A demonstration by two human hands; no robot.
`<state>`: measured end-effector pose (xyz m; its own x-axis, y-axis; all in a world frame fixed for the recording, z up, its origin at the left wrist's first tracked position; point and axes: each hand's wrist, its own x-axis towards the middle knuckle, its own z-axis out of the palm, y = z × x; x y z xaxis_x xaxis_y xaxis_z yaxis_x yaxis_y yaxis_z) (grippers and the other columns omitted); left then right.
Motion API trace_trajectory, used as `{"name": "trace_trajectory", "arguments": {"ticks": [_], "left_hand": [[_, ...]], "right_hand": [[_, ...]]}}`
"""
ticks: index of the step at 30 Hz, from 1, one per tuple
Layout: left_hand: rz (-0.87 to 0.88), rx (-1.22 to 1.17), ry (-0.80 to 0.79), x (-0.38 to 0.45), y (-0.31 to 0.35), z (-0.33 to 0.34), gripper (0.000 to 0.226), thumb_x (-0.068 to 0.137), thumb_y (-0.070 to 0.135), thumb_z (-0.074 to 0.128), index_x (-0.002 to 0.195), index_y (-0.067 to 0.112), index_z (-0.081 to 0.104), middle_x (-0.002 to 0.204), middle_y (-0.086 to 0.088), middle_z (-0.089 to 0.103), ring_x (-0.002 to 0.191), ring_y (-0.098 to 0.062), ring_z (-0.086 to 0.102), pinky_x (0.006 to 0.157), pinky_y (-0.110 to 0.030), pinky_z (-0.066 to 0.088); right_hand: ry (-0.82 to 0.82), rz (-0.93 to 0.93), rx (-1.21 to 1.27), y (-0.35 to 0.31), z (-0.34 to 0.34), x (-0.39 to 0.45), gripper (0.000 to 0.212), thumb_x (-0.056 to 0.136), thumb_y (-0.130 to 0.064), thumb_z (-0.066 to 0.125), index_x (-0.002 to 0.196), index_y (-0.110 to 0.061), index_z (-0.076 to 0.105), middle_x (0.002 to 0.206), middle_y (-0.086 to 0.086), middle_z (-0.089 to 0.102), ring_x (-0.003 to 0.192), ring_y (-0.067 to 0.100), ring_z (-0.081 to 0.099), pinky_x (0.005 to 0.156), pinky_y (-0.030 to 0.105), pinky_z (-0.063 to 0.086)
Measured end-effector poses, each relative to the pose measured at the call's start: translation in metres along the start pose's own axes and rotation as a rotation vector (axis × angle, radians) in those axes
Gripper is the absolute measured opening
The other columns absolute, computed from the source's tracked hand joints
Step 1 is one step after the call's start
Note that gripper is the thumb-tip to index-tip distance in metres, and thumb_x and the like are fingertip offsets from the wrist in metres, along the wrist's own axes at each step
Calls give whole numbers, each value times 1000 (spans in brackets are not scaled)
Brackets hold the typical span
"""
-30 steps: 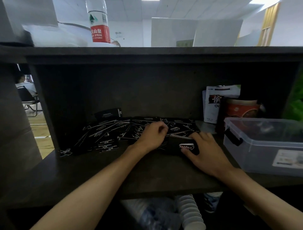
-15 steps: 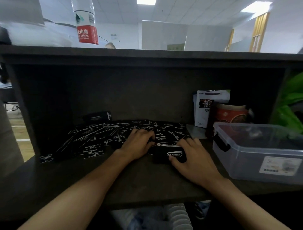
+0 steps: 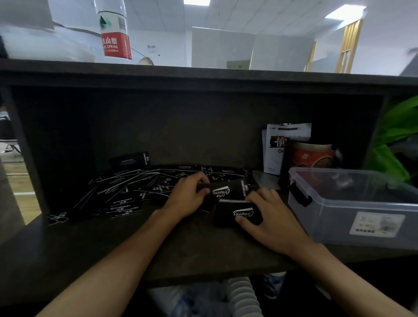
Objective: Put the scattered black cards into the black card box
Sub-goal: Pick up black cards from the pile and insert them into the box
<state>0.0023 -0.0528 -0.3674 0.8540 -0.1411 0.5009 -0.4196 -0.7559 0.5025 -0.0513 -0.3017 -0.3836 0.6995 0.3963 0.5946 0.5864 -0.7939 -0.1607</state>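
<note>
Left hand (image 3: 185,199) pinched a small stack of black cards with white script (image 3: 222,191), tilted just above the open black cardboard card box (image 3: 235,213). Right hand (image 3: 269,217) gripped that box at shelf centre. Scattered black cards (image 3: 126,192) lay at 9 o'clock; clear plastic lidded bin (image 3: 352,203) at 3 o'clock.

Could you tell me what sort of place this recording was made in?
Probably an open office: a dark desk shelf, white partition panels beyond it, and ceiling light panels overhead. A water bottle stands on top.
</note>
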Motion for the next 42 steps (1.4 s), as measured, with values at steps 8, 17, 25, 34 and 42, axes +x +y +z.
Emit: {"name": "trace_trajectory", "arguments": {"ticks": [8, 17, 25, 34, 42], "left_hand": [[18, -475, -322, -9, 32, -12, 17, 94, 26, 60, 94, 34, 75, 99, 13, 72, 95, -3, 66, 82, -27, 49], [-101, -169, -35, -3, 13, -4, 17, 99, 28, 53, 100, 25, 70, 98, 7, 69, 97, -12, 64, 78, -22, 50], [-147, 427, -61, 1, -21, 4, 51, 91, 54, 55, 134, 26, 55, 129, -8, 48, 124, -25, 43, 105, -40, 32], [111, 562, -99, -9, -1, 2, 34, 92, 48, 55, 117, 25, 61, 121, 3, 63, 115, -17, 51, 101, -38, 35], [-71, 261, -101, -7, 5, 0, 63, 80, 35, 76, 136, 24, 47, 133, 0, 44, 126, -21, 44, 110, -37, 33]], "right_hand": [[27, 7, -33, 5, 5, 0, 34, 89, -61, 46, 108, -33, 48, 137, -10, 39, 131, 11, 31, 106, 30, 37], [73, 33, 6, 0, -1, 0, 41, 82, -65, 48, 114, -39, 45, 100, -19, 41, 97, 4, 41, 80, 25, 43], [-37, 3, -13, 0, 0, 0, 31, 82, -71, 45, 98, -45, 37, 97, -21, 49, 91, 0, 40, 75, 28, 43], [-45, 39, -12, -3, -3, 0, 35, 80, -73, 43, 99, -44, 37, 99, -17, 53, 92, 2, 42, 74, 27, 43], [-59, 56, -18, -5, -5, 1, 40, 79, -75, 40, 102, -42, 40, 106, -16, 53, 97, 4, 43, 80, 29, 46]]}}
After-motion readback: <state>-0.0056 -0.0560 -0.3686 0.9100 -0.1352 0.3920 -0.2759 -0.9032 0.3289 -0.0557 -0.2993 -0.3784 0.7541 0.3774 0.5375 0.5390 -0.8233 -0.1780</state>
